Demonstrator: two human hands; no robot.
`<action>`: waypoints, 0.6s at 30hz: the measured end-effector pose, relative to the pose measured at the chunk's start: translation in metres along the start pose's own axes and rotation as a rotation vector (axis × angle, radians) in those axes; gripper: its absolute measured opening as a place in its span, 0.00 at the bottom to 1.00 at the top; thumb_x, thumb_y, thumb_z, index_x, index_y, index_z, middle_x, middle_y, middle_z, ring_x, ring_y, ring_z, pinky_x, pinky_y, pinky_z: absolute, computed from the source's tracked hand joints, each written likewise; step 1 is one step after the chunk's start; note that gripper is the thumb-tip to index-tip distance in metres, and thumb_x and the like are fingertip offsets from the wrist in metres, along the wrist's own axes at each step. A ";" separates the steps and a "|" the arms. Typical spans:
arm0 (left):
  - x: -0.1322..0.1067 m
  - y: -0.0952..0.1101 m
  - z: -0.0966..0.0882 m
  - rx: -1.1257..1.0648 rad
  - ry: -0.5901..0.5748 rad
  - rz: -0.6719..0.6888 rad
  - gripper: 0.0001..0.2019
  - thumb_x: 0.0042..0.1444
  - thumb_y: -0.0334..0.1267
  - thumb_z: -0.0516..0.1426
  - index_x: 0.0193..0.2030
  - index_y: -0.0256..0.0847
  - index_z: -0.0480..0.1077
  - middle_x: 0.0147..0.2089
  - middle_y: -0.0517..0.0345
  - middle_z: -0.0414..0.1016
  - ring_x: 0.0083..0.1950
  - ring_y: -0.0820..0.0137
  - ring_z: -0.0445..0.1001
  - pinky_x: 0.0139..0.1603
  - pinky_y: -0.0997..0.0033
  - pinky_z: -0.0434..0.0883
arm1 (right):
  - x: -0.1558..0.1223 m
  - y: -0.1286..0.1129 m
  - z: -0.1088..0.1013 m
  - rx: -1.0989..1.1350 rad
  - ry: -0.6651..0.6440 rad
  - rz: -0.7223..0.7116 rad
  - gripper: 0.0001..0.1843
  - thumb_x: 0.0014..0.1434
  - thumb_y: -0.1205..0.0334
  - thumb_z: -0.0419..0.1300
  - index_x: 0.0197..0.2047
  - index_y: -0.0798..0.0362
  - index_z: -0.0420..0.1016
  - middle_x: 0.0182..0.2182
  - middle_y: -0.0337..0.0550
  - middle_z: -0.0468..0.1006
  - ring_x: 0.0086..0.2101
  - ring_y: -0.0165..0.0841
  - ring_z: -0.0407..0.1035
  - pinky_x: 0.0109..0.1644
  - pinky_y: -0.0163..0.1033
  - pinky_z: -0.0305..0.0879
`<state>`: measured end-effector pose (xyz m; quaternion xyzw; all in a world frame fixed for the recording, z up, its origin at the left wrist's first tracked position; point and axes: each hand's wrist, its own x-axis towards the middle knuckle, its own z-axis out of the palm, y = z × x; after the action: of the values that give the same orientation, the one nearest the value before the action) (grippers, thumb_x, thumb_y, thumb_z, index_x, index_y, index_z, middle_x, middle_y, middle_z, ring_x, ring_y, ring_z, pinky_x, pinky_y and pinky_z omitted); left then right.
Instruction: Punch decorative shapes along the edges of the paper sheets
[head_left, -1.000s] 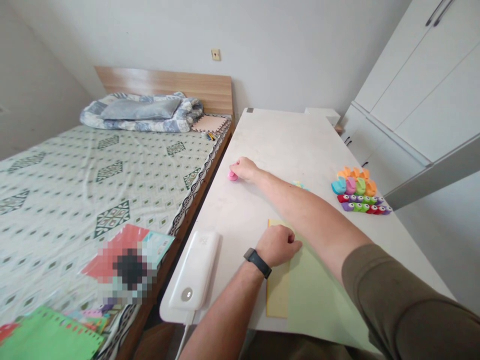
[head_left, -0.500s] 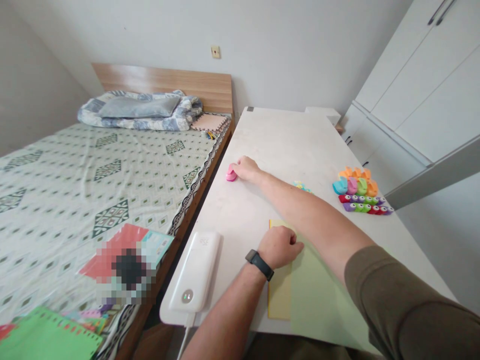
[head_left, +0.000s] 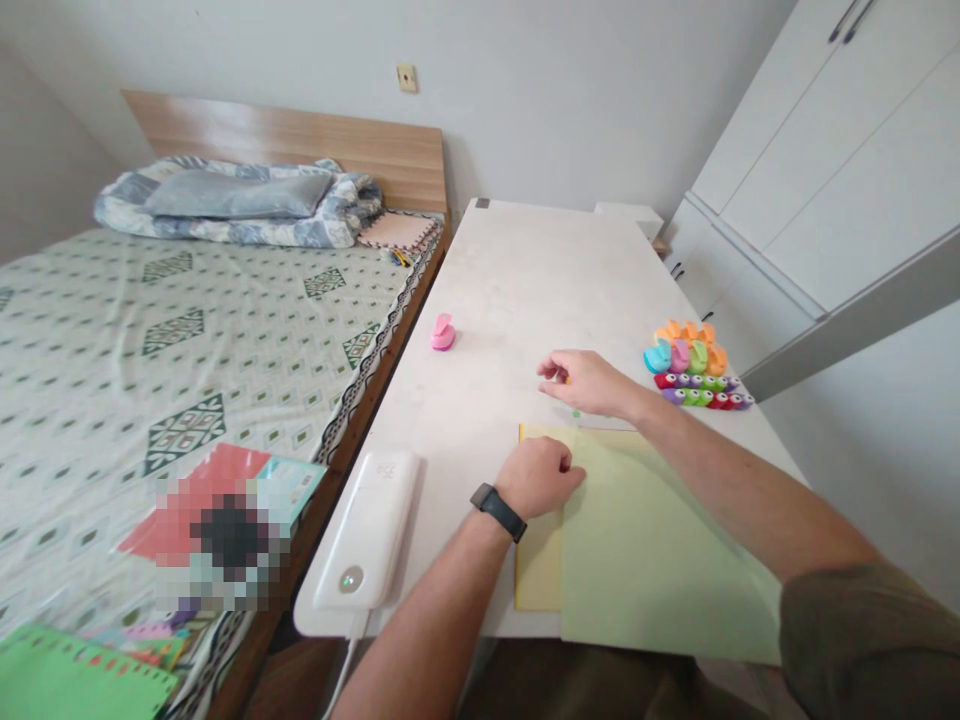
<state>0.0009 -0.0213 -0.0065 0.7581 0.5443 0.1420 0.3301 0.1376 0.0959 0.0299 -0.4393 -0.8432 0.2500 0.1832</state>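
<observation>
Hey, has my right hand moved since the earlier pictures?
Yes, your right hand moved right and nearer you, from the pink punch toward the pale green sheet.

Midway between the worktop's [head_left: 510, 270] side edges, scraps [head_left: 576, 412] by the right hand [head_left: 585, 381] are too small to identify, and pixelation partly obscures the bed's [head_left: 255, 345] red packet [head_left: 196, 485].

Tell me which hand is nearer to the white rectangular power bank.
Left. The left hand is to the right of the power bank, level with its far end; the right hand is farther right and beyond it.
</observation>
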 end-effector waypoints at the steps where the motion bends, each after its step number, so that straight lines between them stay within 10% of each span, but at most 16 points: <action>1: 0.000 0.000 0.000 0.005 0.004 0.002 0.14 0.55 0.44 0.56 0.23 0.40 0.71 0.24 0.56 0.73 0.25 0.71 0.63 0.28 0.68 0.52 | -0.013 0.009 -0.001 -0.030 -0.005 -0.003 0.08 0.57 0.60 0.66 0.41 0.50 0.79 0.33 0.42 0.79 0.31 0.33 0.70 0.37 0.39 0.63; 9: 0.002 -0.001 0.003 0.045 -0.006 0.017 0.15 0.56 0.45 0.56 0.22 0.39 0.69 0.22 0.58 0.69 0.24 0.73 0.63 0.27 0.68 0.51 | -0.083 0.048 0.002 -0.164 -0.066 -0.085 0.16 0.62 0.70 0.56 0.46 0.51 0.83 0.39 0.47 0.76 0.40 0.36 0.72 0.47 0.41 0.66; 18: 0.005 -0.002 0.005 0.069 -0.012 0.029 0.16 0.57 0.46 0.55 0.22 0.39 0.69 0.22 0.59 0.69 0.24 0.73 0.60 0.28 0.69 0.51 | -0.094 0.053 0.010 -0.259 -0.062 -0.056 0.21 0.64 0.71 0.53 0.55 0.51 0.80 0.42 0.49 0.74 0.44 0.37 0.69 0.52 0.41 0.64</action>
<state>0.0039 -0.0183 -0.0119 0.7775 0.5359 0.1231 0.3051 0.2183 0.0410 -0.0179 -0.4275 -0.8856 0.1472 0.1058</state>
